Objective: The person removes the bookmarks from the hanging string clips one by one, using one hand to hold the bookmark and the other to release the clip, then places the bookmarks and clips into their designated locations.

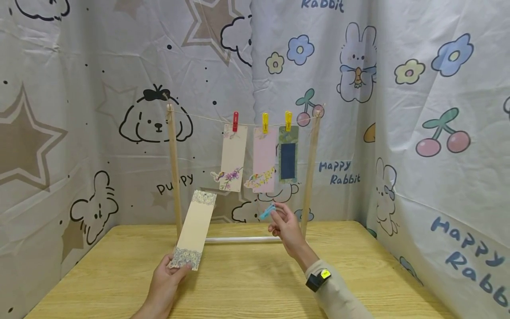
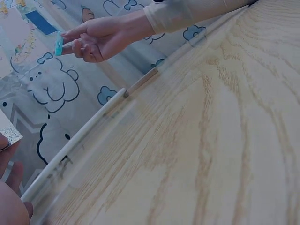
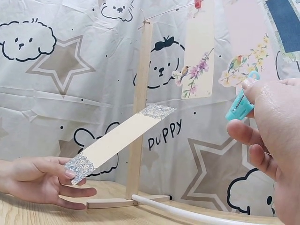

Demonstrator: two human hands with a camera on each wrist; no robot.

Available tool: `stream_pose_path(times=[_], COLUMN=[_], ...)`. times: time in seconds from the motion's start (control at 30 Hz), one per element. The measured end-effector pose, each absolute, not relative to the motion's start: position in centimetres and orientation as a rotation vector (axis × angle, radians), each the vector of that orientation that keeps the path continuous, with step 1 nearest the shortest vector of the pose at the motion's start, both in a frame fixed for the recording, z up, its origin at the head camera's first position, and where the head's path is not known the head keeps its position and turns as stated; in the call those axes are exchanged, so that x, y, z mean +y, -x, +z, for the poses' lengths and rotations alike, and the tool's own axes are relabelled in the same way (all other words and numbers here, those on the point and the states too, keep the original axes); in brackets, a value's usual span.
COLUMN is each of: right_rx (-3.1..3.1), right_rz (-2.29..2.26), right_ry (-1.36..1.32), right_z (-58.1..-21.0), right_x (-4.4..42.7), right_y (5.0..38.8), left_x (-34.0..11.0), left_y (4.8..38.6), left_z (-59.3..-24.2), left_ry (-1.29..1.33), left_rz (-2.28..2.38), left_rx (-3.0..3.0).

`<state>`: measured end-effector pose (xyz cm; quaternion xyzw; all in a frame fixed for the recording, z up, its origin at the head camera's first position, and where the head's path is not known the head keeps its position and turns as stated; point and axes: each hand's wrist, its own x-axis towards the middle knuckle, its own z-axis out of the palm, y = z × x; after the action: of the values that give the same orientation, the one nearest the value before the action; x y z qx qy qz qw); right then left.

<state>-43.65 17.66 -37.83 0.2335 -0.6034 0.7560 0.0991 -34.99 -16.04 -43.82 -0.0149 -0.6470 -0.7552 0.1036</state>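
My left hand (image 1: pixel 164 280) pinches the lower end of a cream bookmark (image 1: pixel 195 228) with blue-grey lace patterns at both ends. The bookmark tilts up toward the left part of the string. In my right hand (image 1: pixel 288 230) a light blue clothespin (image 1: pixel 268 212) is pinched between thumb and fingers; the right wrist view shows this clothespin (image 3: pixel 240 105) close up. Three bookmarks hang from the string (image 1: pixel 199 118): a cream one (image 1: pixel 232 155) under a red clothespin (image 1: pixel 235 121), a pink one (image 1: pixel 264 155) and a green-and-navy one (image 1: pixel 288 159), each under a yellow clothespin.
Two wooden posts, left (image 1: pixel 173 168) and right (image 1: pixel 312 173), carry the string. A white rod (image 1: pixel 243 239) joins them low down, above the wooden table (image 1: pixel 247 283). Behind hangs a cartoon-printed curtain (image 1: pixel 131 186).
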Motion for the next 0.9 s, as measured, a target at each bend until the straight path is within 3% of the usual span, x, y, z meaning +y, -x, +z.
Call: stream_pose_path(times=[0.9], right_rx=[-1.848], right_rz=[2.202], right_ry=[-0.667], right_z=[-38.78], right_x=[18.4], right_y=[43.33], left_x=[-16.88], left_y=[33.95], left_z=[-43.51], left_ry=[0.017], left_rz=[-2.058], left_rx=[-2.128])
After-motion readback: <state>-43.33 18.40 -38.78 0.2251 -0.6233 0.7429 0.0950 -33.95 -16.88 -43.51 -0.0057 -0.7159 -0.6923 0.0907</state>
